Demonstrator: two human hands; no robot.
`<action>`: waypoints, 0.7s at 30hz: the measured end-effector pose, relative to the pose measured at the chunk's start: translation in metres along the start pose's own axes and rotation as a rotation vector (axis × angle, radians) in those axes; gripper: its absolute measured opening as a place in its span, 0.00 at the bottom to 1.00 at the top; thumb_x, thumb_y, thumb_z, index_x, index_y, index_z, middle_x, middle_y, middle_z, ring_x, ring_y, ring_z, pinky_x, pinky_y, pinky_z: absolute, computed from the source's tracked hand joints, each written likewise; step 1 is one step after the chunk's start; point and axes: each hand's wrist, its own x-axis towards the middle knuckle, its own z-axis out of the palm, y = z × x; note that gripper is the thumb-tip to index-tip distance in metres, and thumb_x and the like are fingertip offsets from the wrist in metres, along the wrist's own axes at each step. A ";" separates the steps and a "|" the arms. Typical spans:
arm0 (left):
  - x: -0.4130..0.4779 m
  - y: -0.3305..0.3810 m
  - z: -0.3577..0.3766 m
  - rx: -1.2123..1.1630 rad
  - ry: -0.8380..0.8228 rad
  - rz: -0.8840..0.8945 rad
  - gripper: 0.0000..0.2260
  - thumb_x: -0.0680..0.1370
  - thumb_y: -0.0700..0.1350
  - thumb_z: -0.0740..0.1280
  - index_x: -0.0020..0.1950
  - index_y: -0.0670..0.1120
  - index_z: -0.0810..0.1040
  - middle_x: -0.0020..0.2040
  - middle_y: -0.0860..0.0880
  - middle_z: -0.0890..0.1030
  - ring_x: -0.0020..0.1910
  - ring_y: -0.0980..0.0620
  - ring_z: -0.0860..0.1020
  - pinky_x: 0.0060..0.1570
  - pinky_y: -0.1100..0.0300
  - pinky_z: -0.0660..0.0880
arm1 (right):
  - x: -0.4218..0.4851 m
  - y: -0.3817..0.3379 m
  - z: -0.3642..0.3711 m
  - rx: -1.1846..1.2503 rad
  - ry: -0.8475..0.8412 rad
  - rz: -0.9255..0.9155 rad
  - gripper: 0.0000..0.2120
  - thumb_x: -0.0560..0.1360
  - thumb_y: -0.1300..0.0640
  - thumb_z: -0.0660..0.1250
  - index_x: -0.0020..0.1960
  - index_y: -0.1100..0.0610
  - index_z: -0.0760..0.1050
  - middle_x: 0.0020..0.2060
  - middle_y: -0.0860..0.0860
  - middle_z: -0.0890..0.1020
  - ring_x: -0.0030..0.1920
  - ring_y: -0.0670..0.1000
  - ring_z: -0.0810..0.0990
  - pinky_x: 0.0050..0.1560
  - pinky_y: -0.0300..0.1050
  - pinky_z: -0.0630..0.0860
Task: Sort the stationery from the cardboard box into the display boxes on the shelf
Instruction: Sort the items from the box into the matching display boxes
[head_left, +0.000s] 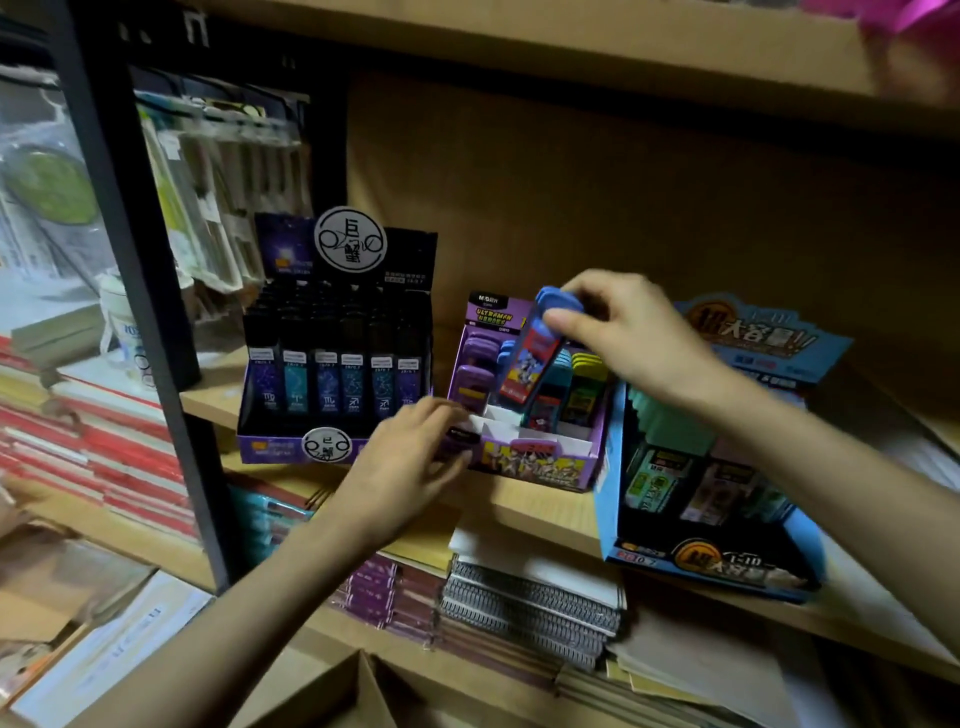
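Step in hand: slotting, mid-placement. Your right grip (623, 332) pinches a blue case (535, 358) by its top cap, fingers and thumb curled on it. The case hangs tilted, with its lower end down among the rows of the purple display box (535, 462). That box sits directly under this grip on the shelf (535, 506). Purple cases fill the column to the grip's left; teal and yellow-green ones stand just below it.

Your left grip (410, 457) is lower and left of the right one, at the box's front-left corner. Its fingers curl on a small purple case (460, 440). It's blurry there, so I can't tell how firm the hold is.

Left of the left grip is a dark display box (332, 364), packed with tubes. Below and right of the right grip is a blue display box (711, 551), near the shelf's front edge. The cardboard box (332, 696) is well below both grips; only its flaps show and the contents are hidden.

Judgement: you're partway through, since the front slots of the purple box look unfilled. Next, straighten the blue case upright, seat it in the blue column between purple and teal, then release. After that the purple case probably goes in the front-left slot. Watch the white dividers, because a tilted case could catch on them.
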 end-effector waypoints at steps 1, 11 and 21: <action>-0.002 -0.001 0.004 -0.022 0.002 -0.011 0.16 0.78 0.47 0.65 0.65 0.46 0.72 0.63 0.50 0.73 0.61 0.51 0.72 0.60 0.58 0.68 | 0.001 0.003 0.007 -0.020 -0.023 -0.007 0.05 0.75 0.54 0.67 0.48 0.55 0.78 0.42 0.50 0.81 0.42 0.49 0.77 0.43 0.46 0.71; -0.003 -0.008 0.012 -0.074 0.002 -0.033 0.15 0.77 0.41 0.65 0.65 0.44 0.74 0.63 0.49 0.74 0.62 0.51 0.72 0.61 0.59 0.69 | 0.012 0.010 0.030 -0.073 -0.058 0.012 0.07 0.75 0.51 0.67 0.50 0.53 0.79 0.44 0.49 0.80 0.46 0.48 0.77 0.44 0.42 0.68; -0.004 -0.008 0.012 -0.084 -0.008 -0.065 0.20 0.77 0.39 0.65 0.68 0.47 0.72 0.66 0.51 0.72 0.64 0.52 0.70 0.62 0.57 0.70 | 0.013 0.009 0.036 -0.278 0.001 -0.062 0.13 0.76 0.50 0.66 0.56 0.55 0.78 0.50 0.55 0.81 0.53 0.54 0.73 0.50 0.45 0.66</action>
